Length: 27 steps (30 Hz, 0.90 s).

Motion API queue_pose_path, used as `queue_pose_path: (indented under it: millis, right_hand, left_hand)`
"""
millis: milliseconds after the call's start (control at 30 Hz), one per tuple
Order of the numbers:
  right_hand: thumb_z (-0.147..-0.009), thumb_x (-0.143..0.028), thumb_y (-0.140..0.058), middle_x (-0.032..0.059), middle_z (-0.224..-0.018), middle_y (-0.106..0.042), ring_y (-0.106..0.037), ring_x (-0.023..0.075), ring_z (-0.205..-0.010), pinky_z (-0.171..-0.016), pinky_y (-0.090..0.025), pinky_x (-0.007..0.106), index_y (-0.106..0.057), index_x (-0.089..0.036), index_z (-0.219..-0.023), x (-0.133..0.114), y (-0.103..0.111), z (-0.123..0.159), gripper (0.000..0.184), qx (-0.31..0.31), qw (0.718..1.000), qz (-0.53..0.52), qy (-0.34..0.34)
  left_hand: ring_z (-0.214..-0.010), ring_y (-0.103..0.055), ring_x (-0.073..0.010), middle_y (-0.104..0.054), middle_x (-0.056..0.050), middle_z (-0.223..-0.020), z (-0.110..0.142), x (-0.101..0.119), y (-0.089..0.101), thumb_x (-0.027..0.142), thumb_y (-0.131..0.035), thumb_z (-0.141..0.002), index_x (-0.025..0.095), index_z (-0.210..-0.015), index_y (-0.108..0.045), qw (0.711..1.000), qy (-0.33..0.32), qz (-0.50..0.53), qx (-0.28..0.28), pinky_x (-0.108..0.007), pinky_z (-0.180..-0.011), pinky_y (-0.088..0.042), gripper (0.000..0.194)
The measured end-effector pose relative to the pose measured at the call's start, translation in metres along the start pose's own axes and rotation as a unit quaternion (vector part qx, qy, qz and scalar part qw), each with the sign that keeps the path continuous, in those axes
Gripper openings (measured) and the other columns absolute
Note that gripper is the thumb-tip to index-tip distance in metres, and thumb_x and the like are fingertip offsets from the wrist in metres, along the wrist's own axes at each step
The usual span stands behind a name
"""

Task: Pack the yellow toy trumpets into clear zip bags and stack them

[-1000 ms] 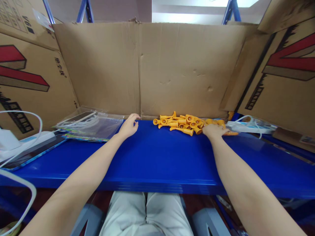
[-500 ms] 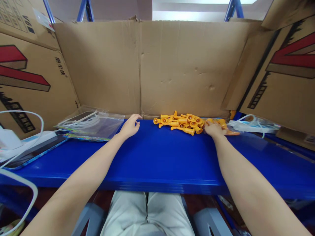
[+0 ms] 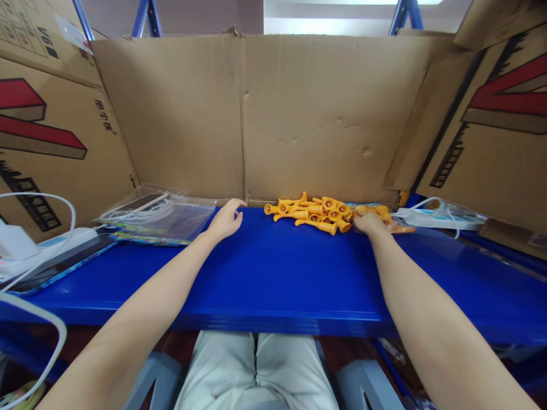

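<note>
A pile of yellow-orange plastic pieces point(image 3: 318, 214), each with a flared, horn-like end, lies at the back of the blue shelf. At its right edge my right hand point(image 3: 368, 222) reaches down with bent fingers. Its fingertips are mostly hidden, so what they grip cannot be made out. Beside that hand, more yellow pieces lie in or under a clear plastic bag point(image 3: 401, 229). My left hand point(image 3: 226, 220) rests on the shelf left of the pile, apart from it. Its fingers are loosely curved and spread, with nothing between them.
Clear plastic bags point(image 3: 179, 225) lie flat to the left, near a dark phone-like device point(image 3: 60, 263) and white cable point(image 3: 64, 200). A cardboard panel point(image 3: 320, 114) closes off the back. Boxes point(image 3: 47, 125) stand at both sides. On the right lies a white power strip point(image 3: 444, 217).
My right hand has shifted very slightly at the pile's right edge. My left hand and the pile look the same, apart from a small camera shift.
</note>
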State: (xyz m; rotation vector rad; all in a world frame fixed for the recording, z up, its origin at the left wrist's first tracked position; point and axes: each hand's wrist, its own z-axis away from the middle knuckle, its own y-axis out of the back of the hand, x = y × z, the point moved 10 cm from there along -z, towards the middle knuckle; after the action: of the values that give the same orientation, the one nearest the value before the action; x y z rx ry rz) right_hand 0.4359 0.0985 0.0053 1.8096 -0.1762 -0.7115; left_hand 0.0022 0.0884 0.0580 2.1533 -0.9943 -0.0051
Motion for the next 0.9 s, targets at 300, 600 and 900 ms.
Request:
queue_pose_path:
  millis: [300,600,900]
  right_hand:
    - [-0.094,-0.031,-0.026,0.0088,-0.153,-0.031,-0.022,0.0275,-0.143,-0.110,-0.010,0.064,-0.044,-0.025,-0.142,0.010,0.002,0.006,0.051,0.036,0.999,0.011,-0.016]
    - [-0.094,-0.034,-0.027,0.0143,-0.149,-0.038,-0.029,0.0333,-0.138,-0.106,-0.013,0.068,-0.051,-0.022,-0.137,0.019,0.005,0.001,0.051,0.083,0.996,-0.004,-0.017]
    - [-0.093,-0.029,-0.034,0.0187,-0.137,-0.050,-0.040,0.0340,-0.131,-0.104,-0.027,0.063,-0.058,-0.014,-0.128,0.014,0.009,0.003,0.045,0.097,0.995,0.010,-0.006]
  left_hand:
    - [-0.072,-0.059,-0.0138,-0.061,-0.006,-0.102,0.002,0.002,0.001,0.012,-0.047,-0.077,0.019,-0.099,-0.059,1.000,-0.002,0.000,0.007,-0.033,-0.077,-0.052,0.026]
    - [-0.072,-0.060,-0.0135,-0.062,-0.005,-0.101,0.001,0.003,0.000,0.012,-0.047,-0.077,0.020,-0.099,-0.059,1.000,-0.001,-0.004,0.004,-0.034,-0.079,-0.052,0.026]
    - [-0.073,-0.061,-0.0166,-0.066,-0.004,-0.092,-0.001,-0.005,-0.010,0.013,-0.048,-0.076,0.020,-0.090,-0.063,0.999,0.016,-0.028,-0.038,-0.035,-0.076,-0.052,0.022]
